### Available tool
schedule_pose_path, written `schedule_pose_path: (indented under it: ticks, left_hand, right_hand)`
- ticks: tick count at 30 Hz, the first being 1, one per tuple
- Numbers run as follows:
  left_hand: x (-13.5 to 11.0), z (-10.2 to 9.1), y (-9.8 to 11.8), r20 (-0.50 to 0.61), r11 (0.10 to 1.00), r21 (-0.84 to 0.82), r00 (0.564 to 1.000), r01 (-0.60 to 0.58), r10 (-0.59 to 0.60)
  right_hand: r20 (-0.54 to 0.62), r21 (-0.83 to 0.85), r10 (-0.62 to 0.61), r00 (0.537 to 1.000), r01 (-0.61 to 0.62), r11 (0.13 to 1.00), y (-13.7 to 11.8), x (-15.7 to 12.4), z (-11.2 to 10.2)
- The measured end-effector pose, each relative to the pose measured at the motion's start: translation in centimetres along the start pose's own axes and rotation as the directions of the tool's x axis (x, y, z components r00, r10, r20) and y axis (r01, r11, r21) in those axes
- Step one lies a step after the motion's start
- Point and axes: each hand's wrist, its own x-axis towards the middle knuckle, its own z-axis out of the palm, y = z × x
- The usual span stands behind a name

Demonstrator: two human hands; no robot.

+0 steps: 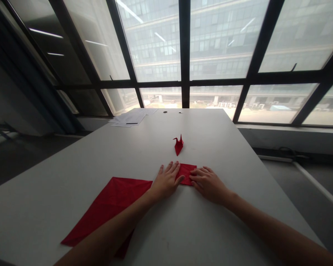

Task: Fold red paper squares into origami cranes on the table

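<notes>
Red paper rectangle (pixel 186 171), faintly creased; left hand (pixel 167 181) spread flat atop, right hand (pixel 208 184) half-curled at edge, grip unclear.

On the bench (pixel 224 147) there, a paper square (pixel 186 170) lies between the left hand (pixel 168 180) and right hand (pixel 207 181), both touching it. Behind it sits a paper crane (pixel 179 145); leftward, a sheet (pixel 111 195) passes beneath the left forearm (pixel 116 228); loose papers (pixel 131 117) lie far left.

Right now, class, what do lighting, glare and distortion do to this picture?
Throughout the head view: bright windows, the building outside washed out; left hand, right hand and small red paper in dimmer light; white streaks, apparently reflections; window bars fanning outward toward the top, perhaps wide-angle distortion.
</notes>
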Motion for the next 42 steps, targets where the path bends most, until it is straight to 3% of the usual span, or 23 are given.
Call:
schedule_pose_path:
  ticks: [5,7,10,13,19,42]
  left_hand:
    - [0.3,-0.1,0.2,-0.147,0.998,-0.066,0.989,0.007,-0.016]
    - [0.3,-0.6,0.6,-0.183,0.989,-0.103,0.979,-0.107,0.087]
    - [0.0,-1.1,1.3,-0.129,0.925,-0.154,0.936,-0.346,0.329]
    - [-0.4,-1.1,1.8,-0.041,0.884,-0.173,0.9,-0.435,0.435]
    - [-0.5,-0.7,1.6,0.004,0.889,-0.148,0.899,-0.433,0.439]
    - [-0.2,-0.9,1.7,-0.171,0.857,-0.283,0.902,-0.431,0.397]
  right_hand:
    - [-0.007,0.018,0.012,1.0,-0.012,1.0,0.3,0.0,0.0]
    - [-0.014,0.037,0.018,1.0,-0.018,0.999,0.5,0.0,0.1]
    - [-0.027,0.065,0.031,0.999,-0.03,0.997,0.9,0.0,0.4]
    - [-0.033,0.082,0.051,0.998,-0.048,0.995,1.4,0.1,0.6]
    - [-0.047,0.094,0.067,0.997,-0.062,0.994,1.8,0.1,0.8]
    - [-0.055,0.138,0.086,0.995,-0.078,0.987,1.9,-0.1,1.0]
